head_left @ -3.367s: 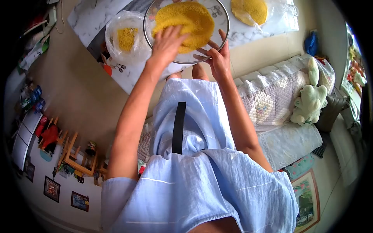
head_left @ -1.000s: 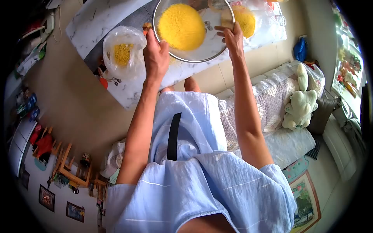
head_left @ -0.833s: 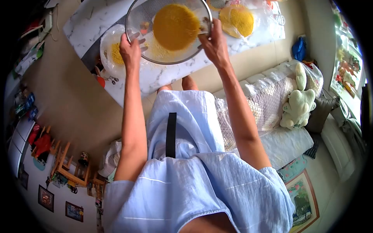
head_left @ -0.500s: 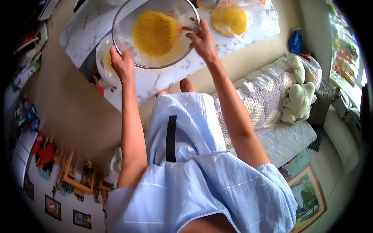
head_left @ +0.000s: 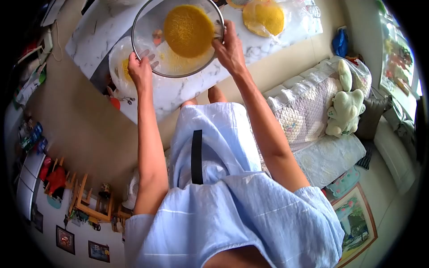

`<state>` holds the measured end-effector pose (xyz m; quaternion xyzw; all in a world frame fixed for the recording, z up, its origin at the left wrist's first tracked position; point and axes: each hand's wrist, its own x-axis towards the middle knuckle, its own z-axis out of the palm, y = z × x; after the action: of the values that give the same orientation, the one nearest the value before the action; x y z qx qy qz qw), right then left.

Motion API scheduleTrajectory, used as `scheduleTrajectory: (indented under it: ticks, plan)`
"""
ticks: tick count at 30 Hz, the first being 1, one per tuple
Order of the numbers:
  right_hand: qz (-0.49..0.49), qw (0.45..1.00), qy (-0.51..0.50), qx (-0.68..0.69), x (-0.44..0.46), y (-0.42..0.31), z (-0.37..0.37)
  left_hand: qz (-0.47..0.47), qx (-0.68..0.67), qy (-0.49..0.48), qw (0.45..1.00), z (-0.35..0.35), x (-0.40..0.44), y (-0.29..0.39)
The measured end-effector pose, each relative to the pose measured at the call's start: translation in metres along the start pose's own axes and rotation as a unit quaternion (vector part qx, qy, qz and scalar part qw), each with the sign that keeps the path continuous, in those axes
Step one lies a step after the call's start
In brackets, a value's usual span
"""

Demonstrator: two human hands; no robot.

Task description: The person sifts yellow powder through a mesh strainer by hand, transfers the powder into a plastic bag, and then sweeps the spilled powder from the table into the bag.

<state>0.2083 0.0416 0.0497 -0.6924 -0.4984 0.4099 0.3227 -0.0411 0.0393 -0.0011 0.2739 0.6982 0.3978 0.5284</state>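
A round sieve [head_left: 154, 62] with a metal rim and see-through mesh is held up over the table. Inside it, a mound of yellow powder [head_left: 188, 31] lies toward the right. My left hand [head_left: 140, 71] grips the rim at its lower left, with fingers showing through the mesh. On the right side, my right hand [head_left: 230, 50] is closed around the rim. Beneath and left of the sieve, a clear plastic bag [head_left: 119, 58] with something yellow in it rests near my left hand. Right of my right hand lies another plastic bag [head_left: 263, 18] holding yellow powder.
The white marble-patterned table [head_left: 178, 91] spans the top of the view. To the right stands a sofa [head_left: 297, 111] with a quilted cover and a plush toy [head_left: 346, 111]. A blue bag [head_left: 339, 43] is beyond it. Wooden chairs [head_left: 91, 201] are at lower left.
The yellow powder mound has shifted right and slightly up inside the sieve. The sieve has moved slightly, with both hands still gripping its rim.
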Motion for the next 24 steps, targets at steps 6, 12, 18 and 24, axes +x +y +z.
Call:
scheduleTrajectory:
  ticks: [6,12,18,24]
  plan:
    - [0.072,0.985,0.042,0.148,0.022,0.059,-0.003,0.08,0.114,-0.019,0.99,0.019,-0.042,0.015]
    - [0.123,0.968,0.001,0.218,0.017,0.039,0.0,0.083,0.039,-0.02,0.996,0.005,-0.042,0.015]
    - [0.054,0.989,-0.039,0.13,-0.001,0.019,0.016,-0.124,-0.163,-0.109,0.973,-0.01,-0.047,0.013]
    - [-0.188,0.966,0.037,-0.171,-0.007,-0.009,-0.003,-0.084,-0.123,-0.151,0.977,-0.007,-0.055,0.009]
